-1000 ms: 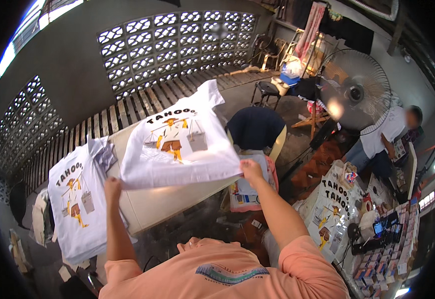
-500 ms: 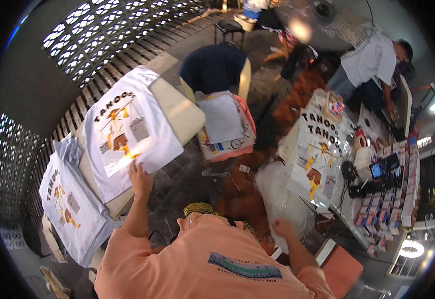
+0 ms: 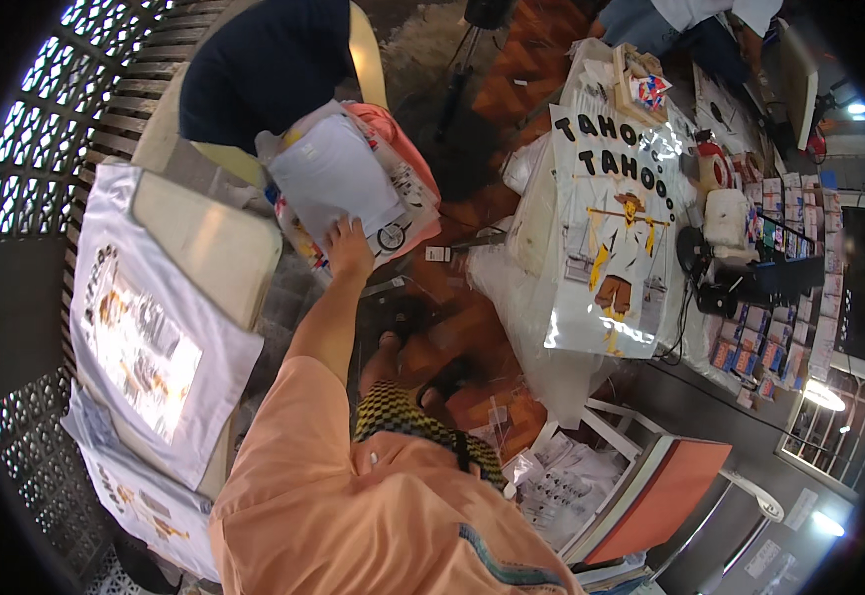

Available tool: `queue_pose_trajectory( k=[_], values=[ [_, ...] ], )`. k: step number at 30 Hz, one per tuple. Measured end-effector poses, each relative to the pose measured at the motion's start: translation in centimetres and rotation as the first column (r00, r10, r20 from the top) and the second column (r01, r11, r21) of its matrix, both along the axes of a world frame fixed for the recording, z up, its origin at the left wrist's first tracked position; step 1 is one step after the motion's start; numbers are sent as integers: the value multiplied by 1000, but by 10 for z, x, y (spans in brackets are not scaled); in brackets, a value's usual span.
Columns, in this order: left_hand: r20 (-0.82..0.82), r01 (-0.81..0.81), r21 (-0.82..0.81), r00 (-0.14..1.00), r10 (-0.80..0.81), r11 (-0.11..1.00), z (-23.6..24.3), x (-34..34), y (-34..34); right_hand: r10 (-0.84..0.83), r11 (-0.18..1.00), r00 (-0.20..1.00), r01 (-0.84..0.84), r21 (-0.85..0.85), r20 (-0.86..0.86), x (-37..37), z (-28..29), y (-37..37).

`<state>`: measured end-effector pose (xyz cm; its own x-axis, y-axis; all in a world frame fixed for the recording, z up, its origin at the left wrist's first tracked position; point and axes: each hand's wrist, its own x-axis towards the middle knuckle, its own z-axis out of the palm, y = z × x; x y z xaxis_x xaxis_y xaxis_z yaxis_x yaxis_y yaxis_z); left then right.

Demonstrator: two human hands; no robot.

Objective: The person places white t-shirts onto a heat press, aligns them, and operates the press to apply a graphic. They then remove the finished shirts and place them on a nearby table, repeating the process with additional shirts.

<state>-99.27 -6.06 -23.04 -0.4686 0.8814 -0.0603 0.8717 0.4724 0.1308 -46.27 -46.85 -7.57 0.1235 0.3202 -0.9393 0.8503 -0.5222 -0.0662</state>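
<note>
My left hand (image 3: 351,246) reaches forward, its fingers apart and resting on the lower edge of white sheets (image 3: 331,169). These sheets lie on a pile of printed items and pink cloth (image 3: 408,180) on a chair (image 3: 365,55) with navy fabric (image 3: 252,74) draped over it. My right hand is out of sight. At the left, a white T-shirt with a printed cartoon figure (image 3: 135,327) lies on a cream board (image 3: 216,233), its print shining under glare. Another printed white shirt (image 3: 137,496) lies below it.
On the right, a plastic-covered table holds a large printed transfer (image 3: 606,258), a wooden box (image 3: 638,89), dark devices (image 3: 749,283) and small boxes (image 3: 769,337). A co-worker (image 3: 670,25) is at the top right. A salmon padded board (image 3: 650,496) stands low right; tiled floor (image 3: 462,327) shows between.
My hands have let go of the shirt they held, which now lies on the board. My view has turned rightward and down; my left hand has moved right onto the sheets on the chair.
</note>
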Motion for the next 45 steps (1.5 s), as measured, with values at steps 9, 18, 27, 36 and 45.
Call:
queue_pose_trajectory(
  k=[9,18,27,36,45],
  values=[
    [184,363,-247,928,-324,899,7,-65,58,114,937,993,-118,329,32,-92,-36,150],
    [692,954,-263,293,-660,148,331,57,-42,-824,134,-161,876,-463,-543,-190,46,271],
    [797,683,434,13,-604,587,273,186,-90,-261,-91,-135,989,-115,-956,-111,124,133],
    [857,885,462,-428,-288,57,368,314,-191,-548,-188,836,-130,973,6,-93,266,-23],
    [199,671,468,-713,-672,-575,364,359,-263,-578,-511,306,587,628,-757,-114,170,-149]
  ],
)
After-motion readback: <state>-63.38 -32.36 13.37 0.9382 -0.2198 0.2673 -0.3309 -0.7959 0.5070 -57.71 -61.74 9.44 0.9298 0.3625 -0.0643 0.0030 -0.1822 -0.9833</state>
